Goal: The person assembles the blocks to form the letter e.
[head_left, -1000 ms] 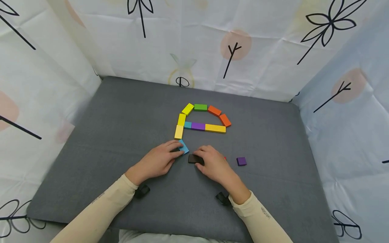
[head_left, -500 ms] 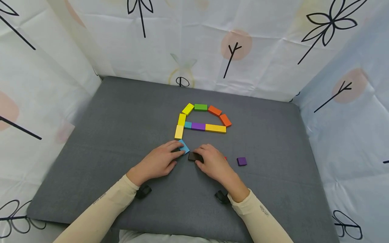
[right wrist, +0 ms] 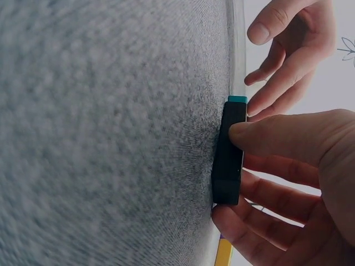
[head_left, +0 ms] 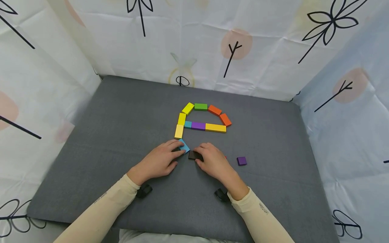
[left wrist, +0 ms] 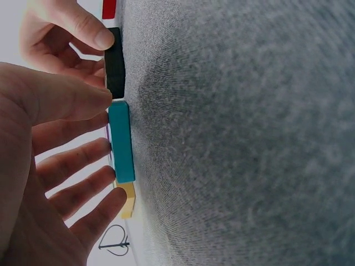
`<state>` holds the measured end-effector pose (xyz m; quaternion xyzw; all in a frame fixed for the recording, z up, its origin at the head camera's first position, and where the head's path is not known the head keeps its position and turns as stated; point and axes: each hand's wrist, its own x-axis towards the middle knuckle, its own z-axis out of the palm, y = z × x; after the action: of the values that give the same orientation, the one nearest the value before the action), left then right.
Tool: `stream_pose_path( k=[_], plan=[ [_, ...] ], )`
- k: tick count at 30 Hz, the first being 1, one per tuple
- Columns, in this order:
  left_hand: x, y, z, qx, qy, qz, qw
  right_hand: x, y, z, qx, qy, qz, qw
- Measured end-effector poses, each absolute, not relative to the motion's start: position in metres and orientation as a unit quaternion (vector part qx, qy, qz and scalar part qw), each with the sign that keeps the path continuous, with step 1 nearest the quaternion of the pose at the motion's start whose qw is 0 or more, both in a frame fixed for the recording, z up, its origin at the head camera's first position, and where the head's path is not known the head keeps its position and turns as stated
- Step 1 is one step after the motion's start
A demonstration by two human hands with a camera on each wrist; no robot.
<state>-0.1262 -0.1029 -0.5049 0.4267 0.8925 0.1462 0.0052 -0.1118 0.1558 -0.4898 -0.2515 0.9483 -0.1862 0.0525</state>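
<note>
In the head view my left hand [head_left: 158, 159] holds a blue block [head_left: 184, 145] lying slanted on the grey table, thumb at its near end and fingertips along it. The left wrist view shows the block's turquoise side [left wrist: 122, 141], fingertips at its upper edge. My right hand [head_left: 214, 161] grips a black block [head_left: 193, 155] between thumb and fingers, partly covering it. Its narrow end is right by the blue block's near corner. In the right wrist view the black block [right wrist: 228, 155] lies flat on the cloth, the thumb on its near side.
Beyond the hands, a pale yellow block [head_left: 179, 131] begins a curved row with yellow, green [head_left: 201, 107] and orange blocks [head_left: 225, 119]. A straight row with a purple block [head_left: 198, 126] crosses below. A small purple block [head_left: 241, 161] lies right; a red one is mostly hidden behind my right hand.
My right hand has slid the black block slightly away from me, up toward the blue block's end. The left hand and blue block have barely moved.
</note>
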Motion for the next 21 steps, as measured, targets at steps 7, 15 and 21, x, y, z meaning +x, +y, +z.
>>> stream_pose_path(
  k=[7, 15, 21],
  plan=[
    [-0.1259, -0.103, -0.5038, 0.423, 0.894, 0.147, 0.014, -0.112, 0.1561, -0.4892, -0.251, 0.948, -0.187, 0.055],
    [-0.1262, -0.1027, -0.5035, 0.422, 0.895, 0.145, 0.018, -0.1134, 0.1555, -0.488, -0.248, 0.949, -0.185, 0.061],
    [-0.126, -0.1024, -0.5029, 0.424, 0.894, 0.144, 0.015, -0.114, 0.1554, -0.4893, -0.247, 0.949, -0.186, 0.059]
  ],
)
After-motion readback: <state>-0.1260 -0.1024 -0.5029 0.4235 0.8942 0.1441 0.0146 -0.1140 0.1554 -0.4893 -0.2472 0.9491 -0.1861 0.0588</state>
